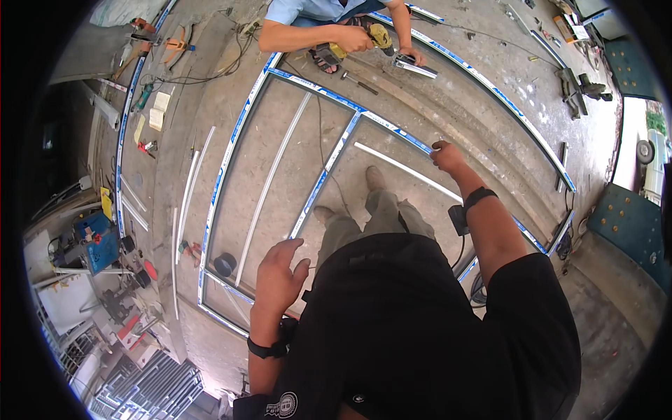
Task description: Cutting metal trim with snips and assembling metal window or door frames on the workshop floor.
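A large metal frame (227,157), wrapped in blue-and-white film, lies on the floor around my feet. My right hand (448,157) reaches forward with its fingers curled on the frame's long middle bar (392,128). Lower and to the left, my left hand (281,275) hangs near the short crossbar (316,190), thumb apart from the fingers and nothing in it. Both wrists wear black straps. Loose white strips (413,173) lie inside the frame's openings.
Across the frame, a person in a light blue shirt holds a yellow cordless drill (380,36) beside a short metal piece (417,66). A hammer (360,83) rests on the floor nearby. Cables, more long strips (189,189) and a cluttered workbench (98,241) are at left.
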Demonstrator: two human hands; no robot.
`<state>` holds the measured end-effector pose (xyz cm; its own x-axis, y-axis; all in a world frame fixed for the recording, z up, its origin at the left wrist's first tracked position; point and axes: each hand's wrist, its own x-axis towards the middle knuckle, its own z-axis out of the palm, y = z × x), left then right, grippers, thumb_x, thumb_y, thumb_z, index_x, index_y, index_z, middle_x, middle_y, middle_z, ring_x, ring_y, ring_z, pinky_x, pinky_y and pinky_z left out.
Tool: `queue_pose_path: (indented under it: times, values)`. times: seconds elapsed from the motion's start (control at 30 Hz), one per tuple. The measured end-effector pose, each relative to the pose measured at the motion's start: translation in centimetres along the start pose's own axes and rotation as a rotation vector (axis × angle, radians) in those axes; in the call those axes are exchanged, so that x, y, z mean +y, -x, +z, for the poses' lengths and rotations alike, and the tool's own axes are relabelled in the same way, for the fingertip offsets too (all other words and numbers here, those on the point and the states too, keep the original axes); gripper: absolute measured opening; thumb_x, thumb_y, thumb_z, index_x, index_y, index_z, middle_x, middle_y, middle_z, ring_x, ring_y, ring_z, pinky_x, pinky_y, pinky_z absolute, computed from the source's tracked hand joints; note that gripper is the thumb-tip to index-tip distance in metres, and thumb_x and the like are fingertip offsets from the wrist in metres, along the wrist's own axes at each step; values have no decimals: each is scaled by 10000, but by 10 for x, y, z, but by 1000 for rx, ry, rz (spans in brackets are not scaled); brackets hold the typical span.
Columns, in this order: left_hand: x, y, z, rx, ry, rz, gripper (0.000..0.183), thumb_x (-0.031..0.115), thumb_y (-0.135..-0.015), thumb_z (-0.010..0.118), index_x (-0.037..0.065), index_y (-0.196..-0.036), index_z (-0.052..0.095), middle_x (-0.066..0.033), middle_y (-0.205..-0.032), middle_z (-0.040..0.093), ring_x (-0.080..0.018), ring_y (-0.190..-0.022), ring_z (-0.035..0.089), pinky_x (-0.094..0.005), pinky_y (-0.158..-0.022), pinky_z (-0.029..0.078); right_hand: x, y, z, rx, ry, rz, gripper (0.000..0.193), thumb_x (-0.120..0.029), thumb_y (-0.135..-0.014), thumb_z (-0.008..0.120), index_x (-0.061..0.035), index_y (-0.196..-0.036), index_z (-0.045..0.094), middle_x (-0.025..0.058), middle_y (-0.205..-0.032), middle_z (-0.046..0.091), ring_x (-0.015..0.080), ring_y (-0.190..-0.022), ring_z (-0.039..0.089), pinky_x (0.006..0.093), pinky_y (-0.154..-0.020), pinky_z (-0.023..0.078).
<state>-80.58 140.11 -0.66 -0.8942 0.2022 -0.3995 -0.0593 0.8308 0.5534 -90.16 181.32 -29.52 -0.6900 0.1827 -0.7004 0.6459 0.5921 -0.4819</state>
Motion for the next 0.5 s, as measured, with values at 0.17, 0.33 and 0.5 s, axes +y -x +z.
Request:
queue_pose_path:
  times: [0.17, 0.33, 0.5]
  values:
    - [-4, 4, -1, -9, -8, -8, 350, 118, -747, 664, 35, -1076, 579, -168, -1049, 610, -346, -984, 572, -403, -843, 470, 4, -2, 6, -10, 25, -14, 403, -204, -732, 625, -27, -1094, 610, 200, -898, 665, 294, -795, 662, 364, -752, 497]
    - [-4, 3, -2, -23, -15, -16, 354, 119, -747, 665, 39, -1080, 579, -166, -1051, 610, -345, -988, 571, -404, -848, 469, 7, -2, 11, 18, 90, -29, 404, -213, -731, 625, -31, -1091, 612, 195, -887, 667, 289, -793, 664, 362, -756, 498]
    - [-4, 1, -4, -30, -18, -16, 357, 122, -747, 667, 39, -1082, 578, -166, -1057, 607, -345, -993, 568, -406, -856, 465, -1, 4, 11, -13, 23, 28, 402, -224, -725, 625, -44, -1084, 618, 186, -857, 671, 289, -777, 664, 367, -758, 497]
